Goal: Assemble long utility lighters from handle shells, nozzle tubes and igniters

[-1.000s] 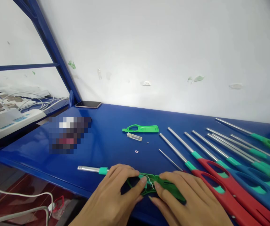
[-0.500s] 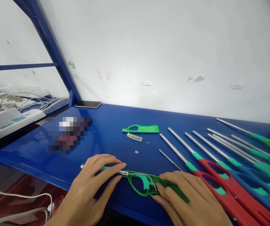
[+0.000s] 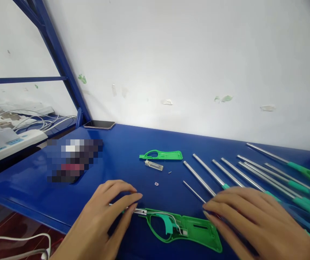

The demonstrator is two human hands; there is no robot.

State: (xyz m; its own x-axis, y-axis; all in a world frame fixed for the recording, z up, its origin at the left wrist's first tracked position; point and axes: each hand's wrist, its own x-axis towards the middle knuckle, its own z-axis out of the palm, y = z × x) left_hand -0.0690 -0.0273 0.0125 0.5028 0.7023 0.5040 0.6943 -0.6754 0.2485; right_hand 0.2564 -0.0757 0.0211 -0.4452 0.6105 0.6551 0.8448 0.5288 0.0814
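A green lighter half-shell (image 3: 202, 234) lies inside-up near the table's front edge. In it sit a teal trigger (image 3: 167, 224) and a thin white wire. At its left end, my left hand (image 3: 104, 213) is closed around the metal tube (image 3: 141, 212), thumb and fingers pinching it. My right hand (image 3: 254, 220) is off the shell, to its right. Its thumb and fingers are closed at the lower end of a thin metal rod (image 3: 194, 191); the grip itself is partly hidden. Farther back lie another green half-shell (image 3: 168, 155) and a clear rectangular piece (image 3: 154, 165).
Several long lighters with metal tubes (image 3: 234, 173) and coloured handles lie on the right, partly under my right hand. Two tiny parts, one a pinkish piece (image 3: 156, 184), lie mid-table. A phone (image 3: 100, 124) and a blurred object (image 3: 75, 159) are at left, with a power strip (image 3: 16, 144) beyond.
My right hand has let go of the green half-shell and moved right to the thin rod. The left hand stays on the tube. The view has tilted slightly up.
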